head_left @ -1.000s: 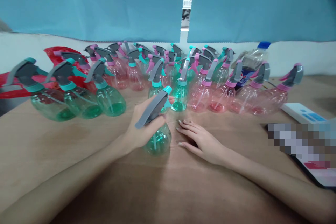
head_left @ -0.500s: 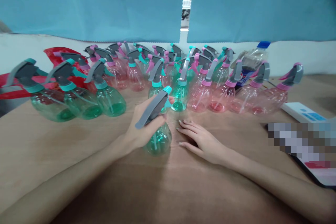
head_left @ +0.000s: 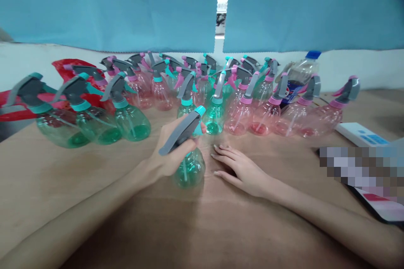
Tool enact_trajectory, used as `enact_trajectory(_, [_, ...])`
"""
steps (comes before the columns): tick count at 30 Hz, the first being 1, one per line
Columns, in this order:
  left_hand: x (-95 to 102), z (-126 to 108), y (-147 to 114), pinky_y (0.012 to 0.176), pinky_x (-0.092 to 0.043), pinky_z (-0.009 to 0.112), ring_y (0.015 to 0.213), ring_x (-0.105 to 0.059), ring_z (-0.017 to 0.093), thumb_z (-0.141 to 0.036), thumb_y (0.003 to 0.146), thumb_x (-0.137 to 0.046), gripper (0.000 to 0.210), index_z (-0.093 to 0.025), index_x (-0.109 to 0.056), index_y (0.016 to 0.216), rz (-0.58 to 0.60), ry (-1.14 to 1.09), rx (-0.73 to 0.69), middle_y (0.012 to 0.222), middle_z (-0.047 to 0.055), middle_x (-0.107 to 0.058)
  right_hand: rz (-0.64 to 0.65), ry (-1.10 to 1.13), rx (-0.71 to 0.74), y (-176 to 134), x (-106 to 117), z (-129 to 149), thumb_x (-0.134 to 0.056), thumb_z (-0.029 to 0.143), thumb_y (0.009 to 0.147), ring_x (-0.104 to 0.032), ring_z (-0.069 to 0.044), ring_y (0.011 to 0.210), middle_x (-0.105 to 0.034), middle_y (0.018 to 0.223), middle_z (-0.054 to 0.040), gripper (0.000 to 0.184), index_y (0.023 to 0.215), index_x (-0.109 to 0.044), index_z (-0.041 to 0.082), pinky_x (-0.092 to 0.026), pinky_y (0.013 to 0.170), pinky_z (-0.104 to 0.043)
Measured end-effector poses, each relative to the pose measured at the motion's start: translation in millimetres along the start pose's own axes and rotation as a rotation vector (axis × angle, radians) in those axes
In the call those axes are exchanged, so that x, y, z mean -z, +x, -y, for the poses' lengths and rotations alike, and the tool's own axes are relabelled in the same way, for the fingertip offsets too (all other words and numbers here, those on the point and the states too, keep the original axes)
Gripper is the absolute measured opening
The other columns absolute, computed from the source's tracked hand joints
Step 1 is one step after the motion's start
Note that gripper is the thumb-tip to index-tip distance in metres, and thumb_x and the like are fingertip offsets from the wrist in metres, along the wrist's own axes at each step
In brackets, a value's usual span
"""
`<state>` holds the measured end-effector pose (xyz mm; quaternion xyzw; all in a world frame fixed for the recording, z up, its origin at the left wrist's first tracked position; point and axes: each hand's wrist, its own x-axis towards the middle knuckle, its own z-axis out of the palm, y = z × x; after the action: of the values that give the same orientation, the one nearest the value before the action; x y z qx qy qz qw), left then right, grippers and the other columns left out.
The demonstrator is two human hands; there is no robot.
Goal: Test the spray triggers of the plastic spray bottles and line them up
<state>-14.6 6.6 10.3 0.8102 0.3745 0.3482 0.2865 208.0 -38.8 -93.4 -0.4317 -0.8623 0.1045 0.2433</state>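
Note:
My left hand [head_left: 172, 147] is wrapped round the neck of a green spray bottle [head_left: 190, 170] with a grey and turquoise trigger head. The bottle is upright in front of me, and my fingers hide its collar. To its right, my right hand [head_left: 241, 168] lies on the table with fingers stretched out, holding nothing. Just beyond my hands stands another green spray bottle [head_left: 214, 119]. A pink spray bottle [head_left: 239, 117] is to the right of that one. On the left, a green spray bottle [head_left: 134, 122] ends a short row of similar ones.
Several more pink and green spray bottles crowd the back of the brown table [head_left: 78, 201]. Behind them are a red plastic bag [head_left: 67, 69] and a large blue-capped bottle [head_left: 301, 73]. At the right lie a white box [head_left: 361, 134] and a flat, partly blurred-out object [head_left: 383, 208].
The whole view has shifted very slightly. My left hand still grips the spray bottle, and my right hand rests where it was.

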Motion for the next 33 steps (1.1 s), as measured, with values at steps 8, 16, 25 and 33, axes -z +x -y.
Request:
enact_trajectory(8, [0.9, -9.1, 3.2, 0.053, -0.036, 0.026, 0.059, -0.044, 0.011, -0.021, 0.076, -0.051, 0.013, -0.018, -0.059, 0.085, -0.013, -0.076, 0.018, 0.078, -0.001, -0.058, 0.009, -0.008, 0.000, -1.5, -1.7, -2.3, -0.050, 0.043, 0.095, -0.042, -0.027, 0.136, -0.049, 0.144, -0.0122, 0.047, 0.135, -0.052, 0.019, -0.036, 0.111, -0.051])
enact_trajectory(16, [-0.9, -7.4, 3.0, 0.063, -0.041, 0.029, 0.071, -0.053, 0.015, -0.021, 0.077, -0.052, 0.010, -0.019, -0.059, 0.083, -0.043, -0.095, -0.012, 0.080, 0.000, -0.060, 0.008, -0.008, -0.003, -0.8, -0.5, -0.5, -0.049, 0.043, 0.095, -0.042, -0.028, 0.135, -0.050, 0.143, -0.0128, 0.046, 0.134, -0.053, 0.019, -0.037, 0.111, -0.051])
enact_trajectory(25, [-5.4, -10.4, -1.3, 0.068, -0.048, 0.034, 0.079, -0.062, 0.022, -0.028, 0.078, -0.054, 0.027, -0.022, -0.066, 0.102, -0.092, -0.069, 0.052, 0.079, 0.002, -0.064, 0.003, 0.002, -0.002, -1.1, -0.5, -1.0, -0.051, 0.042, 0.094, -0.042, -0.028, 0.135, -0.050, 0.143, -0.0126, 0.047, 0.135, -0.053, 0.019, -0.036, 0.111, -0.051])
enact_trajectory(33, [-7.9, -4.1, -1.7, 0.080, -0.053, 0.037, 0.091, -0.065, 0.024, -0.025, 0.078, -0.055, 0.031, -0.022, -0.066, 0.107, -0.111, -0.129, 0.015, 0.103, 0.005, -0.069, 0.021, -0.024, -0.001, -0.7, -0.2, -1.2, -0.049, 0.042, 0.095, -0.041, -0.028, 0.136, -0.049, 0.144, -0.0132, 0.047, 0.135, -0.053, 0.017, -0.036, 0.112, -0.051])
